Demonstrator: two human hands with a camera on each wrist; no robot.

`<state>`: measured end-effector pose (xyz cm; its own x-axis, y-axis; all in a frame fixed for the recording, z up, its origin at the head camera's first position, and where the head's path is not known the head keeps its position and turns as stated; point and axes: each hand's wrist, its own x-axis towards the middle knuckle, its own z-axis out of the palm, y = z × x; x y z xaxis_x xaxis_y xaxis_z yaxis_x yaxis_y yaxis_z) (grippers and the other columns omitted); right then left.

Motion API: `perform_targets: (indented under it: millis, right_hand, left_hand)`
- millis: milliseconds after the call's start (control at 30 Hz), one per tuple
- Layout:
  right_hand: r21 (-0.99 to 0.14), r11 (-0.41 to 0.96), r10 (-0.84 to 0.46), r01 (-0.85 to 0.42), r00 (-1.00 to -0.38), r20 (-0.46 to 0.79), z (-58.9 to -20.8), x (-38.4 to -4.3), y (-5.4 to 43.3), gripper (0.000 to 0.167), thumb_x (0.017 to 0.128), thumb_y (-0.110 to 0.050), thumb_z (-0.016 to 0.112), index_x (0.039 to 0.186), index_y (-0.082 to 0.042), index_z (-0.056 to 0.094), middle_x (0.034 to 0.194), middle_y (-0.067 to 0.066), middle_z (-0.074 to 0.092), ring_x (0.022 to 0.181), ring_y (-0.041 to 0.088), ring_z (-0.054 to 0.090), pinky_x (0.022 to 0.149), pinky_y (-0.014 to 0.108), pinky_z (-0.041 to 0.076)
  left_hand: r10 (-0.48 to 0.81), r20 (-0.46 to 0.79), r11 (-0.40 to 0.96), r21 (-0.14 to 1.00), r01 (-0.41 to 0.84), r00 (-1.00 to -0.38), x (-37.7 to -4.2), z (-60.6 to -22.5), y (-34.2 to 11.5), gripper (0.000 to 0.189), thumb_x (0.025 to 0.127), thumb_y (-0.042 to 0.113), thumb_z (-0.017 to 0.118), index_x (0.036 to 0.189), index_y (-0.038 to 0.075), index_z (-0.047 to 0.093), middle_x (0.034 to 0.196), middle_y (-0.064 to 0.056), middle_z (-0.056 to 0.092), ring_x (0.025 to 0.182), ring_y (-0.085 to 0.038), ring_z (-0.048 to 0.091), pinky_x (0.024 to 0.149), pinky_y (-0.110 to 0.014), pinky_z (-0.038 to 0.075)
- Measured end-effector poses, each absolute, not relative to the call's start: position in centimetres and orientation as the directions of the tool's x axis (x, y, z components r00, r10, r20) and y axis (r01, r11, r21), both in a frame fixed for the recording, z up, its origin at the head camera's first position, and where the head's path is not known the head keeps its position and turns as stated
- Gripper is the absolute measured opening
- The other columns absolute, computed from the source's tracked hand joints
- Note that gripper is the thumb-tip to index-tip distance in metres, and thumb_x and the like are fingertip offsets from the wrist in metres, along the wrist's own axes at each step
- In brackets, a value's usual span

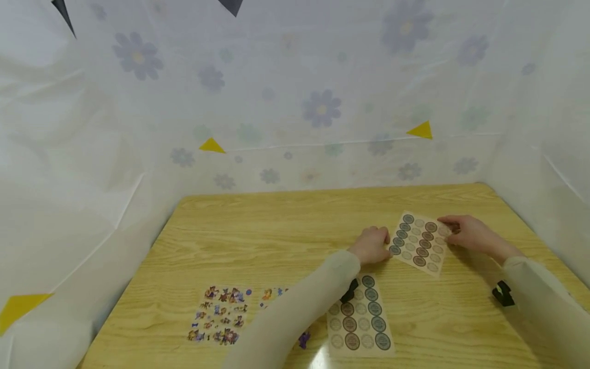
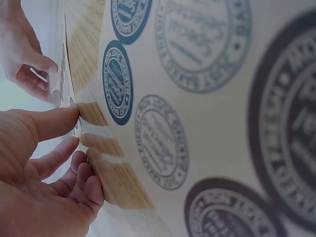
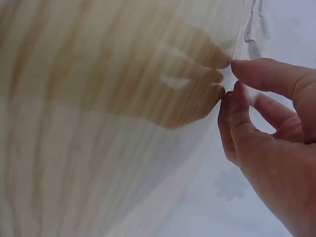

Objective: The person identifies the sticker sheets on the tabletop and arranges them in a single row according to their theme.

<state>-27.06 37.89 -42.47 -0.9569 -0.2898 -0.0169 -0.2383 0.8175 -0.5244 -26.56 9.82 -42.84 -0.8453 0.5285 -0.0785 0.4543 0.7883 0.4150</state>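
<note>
A cream sheet of round stickers (image 1: 419, 243), printed in blue-grey and brown rows, lies on or just above the table at the right. My left hand (image 1: 371, 245) pinches its left edge near the lower corner. At the opposite edge, my right hand (image 1: 472, 237) pinches the sheet between thumb and fingers. In the left wrist view, the left hand's thumb and index finger (image 2: 49, 123) meet at the sheet's thin edge, with the right hand (image 2: 29, 59) beyond. The right wrist view has the right thumb (image 3: 266, 74) and fingers at the sheet's edge, close to the tabletop.
A similar sheet of round stickers (image 1: 361, 328) lies nearer, partly under the left forearm. Left of it are a sheet of cartoon stickers (image 1: 221, 315) and another cartoon sheet (image 1: 272, 294), mostly covered by the left sleeve. Flowered white cloth (image 1: 276, 102) hangs around the wooden table (image 1: 258, 230).
</note>
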Motion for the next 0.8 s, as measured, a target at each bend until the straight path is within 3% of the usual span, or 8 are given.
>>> perform_targets:
  millis: [167,500,667,800]
  right_hand:
    - [-0.600,0.781,-0.239,-0.173,-0.970,-0.031,-42.5,-26.9,37.9,0.056,0.093,-0.008,0.065,0.138,0.016,0.041,0.111,0.028,0.062,0.094,0.033,0.062,0.064,0.030,0.052]
    - [-0.715,0.688,-0.146,-0.125,-0.989,0.032,-43.2,-26.9,38.7,0.039,0.100,-0.015,0.059,0.124,0.016,0.054,0.103,0.026,0.067,0.078,0.014,0.068,0.068,0.029,0.057]
    - [-0.785,0.614,-0.136,-0.082,-0.991,-0.004,-43.1,-26.8,38.9,0.042,0.100,-0.017,0.059,0.124,0.018,0.052,0.102,0.024,0.067,0.078,0.011,0.067,0.070,0.030,0.057]
    - [-0.823,0.565,-0.135,-0.056,-0.991,-0.025,-43.0,-26.7,38.9,0.043,0.100,-0.015,0.059,0.125,0.019,0.050,0.101,0.021,0.068,0.079,0.012,0.068,0.071,0.031,0.057]
  left_hand:
    - [0.521,-0.074,0.786,0.431,0.444,-0.850,-26.6,-43.0,9.8,0.030,0.088,0.029,0.074,0.111,0.015,0.059,0.095,0.005,0.053,0.088,-0.010,0.049,0.079,-0.019,0.040]
    - [0.503,-0.069,0.774,0.479,0.414,-0.862,-26.4,-43.0,9.3,0.040,0.088,0.028,0.075,0.122,0.014,0.062,0.104,0.004,0.059,0.099,-0.010,0.053,0.089,-0.019,0.041]
    - [0.512,-0.054,0.726,0.560,0.399,-0.857,-26.7,-43.3,9.1,0.040,0.087,0.022,0.076,0.124,0.012,0.063,0.088,0.005,0.052,0.081,-0.009,0.048,0.073,-0.019,0.039]
    - [0.510,-0.047,0.694,0.613,0.378,-0.859,-27.0,-43.6,9.1,0.040,0.085,0.016,0.077,0.121,0.010,0.063,0.084,0.005,0.051,0.074,-0.008,0.046,0.066,-0.018,0.038]
